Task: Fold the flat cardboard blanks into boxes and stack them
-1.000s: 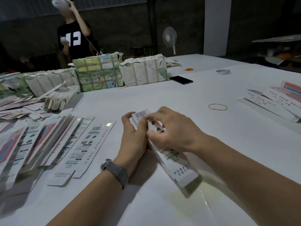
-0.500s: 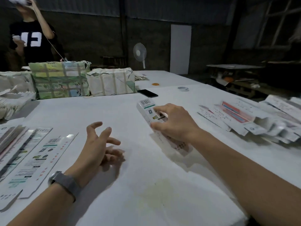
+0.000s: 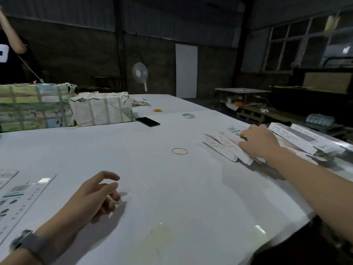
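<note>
White table (image 3: 172, 188), left hand (image 3: 91, 197) loosely curled, empty; right hand (image 3: 257, 142) fingers on folded boxes (image 3: 225, 148) near right edge.

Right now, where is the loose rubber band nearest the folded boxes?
The rubber band lies flat on the white table, centre-right in the head view, just left of the folded boxes.

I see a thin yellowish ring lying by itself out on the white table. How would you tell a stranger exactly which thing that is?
Start at the big white table and find the right hand resting on the pile of folded boxes. Just left of that pile, apart from it, lies the rubber band, flat on bare tabletop. It is a thin open yellow loop, unlike the small orange ring and the tape roll farther back.
</note>
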`<state>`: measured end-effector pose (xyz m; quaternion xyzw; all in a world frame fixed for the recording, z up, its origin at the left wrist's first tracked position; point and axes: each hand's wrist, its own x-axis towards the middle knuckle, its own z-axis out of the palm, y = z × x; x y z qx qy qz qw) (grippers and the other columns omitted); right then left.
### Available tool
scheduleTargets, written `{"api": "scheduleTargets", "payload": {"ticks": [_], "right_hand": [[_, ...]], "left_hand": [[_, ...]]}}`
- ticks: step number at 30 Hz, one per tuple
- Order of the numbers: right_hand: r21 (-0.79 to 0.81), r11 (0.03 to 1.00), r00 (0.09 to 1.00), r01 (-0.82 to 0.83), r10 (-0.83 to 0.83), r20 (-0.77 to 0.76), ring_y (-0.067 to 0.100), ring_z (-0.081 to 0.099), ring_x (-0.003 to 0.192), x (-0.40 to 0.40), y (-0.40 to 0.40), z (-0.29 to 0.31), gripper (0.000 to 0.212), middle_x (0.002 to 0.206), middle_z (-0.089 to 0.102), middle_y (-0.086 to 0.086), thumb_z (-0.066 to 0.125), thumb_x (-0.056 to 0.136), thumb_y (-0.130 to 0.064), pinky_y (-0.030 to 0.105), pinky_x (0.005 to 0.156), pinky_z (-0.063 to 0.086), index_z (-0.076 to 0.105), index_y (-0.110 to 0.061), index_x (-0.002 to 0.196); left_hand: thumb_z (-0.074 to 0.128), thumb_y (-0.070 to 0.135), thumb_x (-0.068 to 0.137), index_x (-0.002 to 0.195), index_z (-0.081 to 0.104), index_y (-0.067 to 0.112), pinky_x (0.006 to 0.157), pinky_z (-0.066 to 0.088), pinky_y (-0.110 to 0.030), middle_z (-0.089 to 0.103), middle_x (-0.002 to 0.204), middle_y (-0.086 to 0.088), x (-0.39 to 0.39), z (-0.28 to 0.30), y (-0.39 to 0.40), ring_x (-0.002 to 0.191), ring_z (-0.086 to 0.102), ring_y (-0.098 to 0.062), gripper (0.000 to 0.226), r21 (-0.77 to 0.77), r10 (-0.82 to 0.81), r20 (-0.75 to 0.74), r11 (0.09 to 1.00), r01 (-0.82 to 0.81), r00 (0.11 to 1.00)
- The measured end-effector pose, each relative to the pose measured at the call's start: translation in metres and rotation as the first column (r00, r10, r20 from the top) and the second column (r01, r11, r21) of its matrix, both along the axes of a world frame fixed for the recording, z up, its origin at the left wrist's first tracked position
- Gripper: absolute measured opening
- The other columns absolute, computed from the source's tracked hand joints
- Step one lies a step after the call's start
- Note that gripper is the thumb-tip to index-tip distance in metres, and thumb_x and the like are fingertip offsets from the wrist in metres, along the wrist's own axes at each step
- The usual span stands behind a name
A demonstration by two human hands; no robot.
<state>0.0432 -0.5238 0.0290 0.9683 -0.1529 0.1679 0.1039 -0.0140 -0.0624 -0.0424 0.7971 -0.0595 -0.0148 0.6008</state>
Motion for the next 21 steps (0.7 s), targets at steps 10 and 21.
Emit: {"api": "scheduleTargets", "payload": {"ticks": [10,21], "right_hand": [[0.211,0.786,0.812,-0.581,0.578,0.085,0.018,0.047,0.117,-0.007,0.185,-0.027,0.031,0.123,0.056,-0.006,0.053,0.094,-0.033,0.032,0.081,0.038,0.063,-0.030,0.122],[0.487,0.300,0.507,-0.820,0.775,0.377,0.009,0.052,0.094,-0.015,0.359,-0.071,0.030,0.100,0.060,-0.013,0.059,0.090,-0.021,0.034,0.087,0.046,0.066,-0.029,0.119]], "left_hand": [[0.052,0.009,0.101,0.098,0.067,0.013,0.043,0.027,-0.021,0.067,0.074,-0.013,0.001,0.002,-0.002,0.054,0.055,-0.026,0.015,0.017,-0.003,-0.004,1.000,0.003,1.000],[0.055,0.025,0.089,0.104,0.064,0.033,0.080,0.044,-0.038,0.066,0.095,0.009,0.015,0.016,0.053,0.103,0.058,-0.023,0.019,0.647,0.236,0.450,0.579,-0.496,0.861]]}}
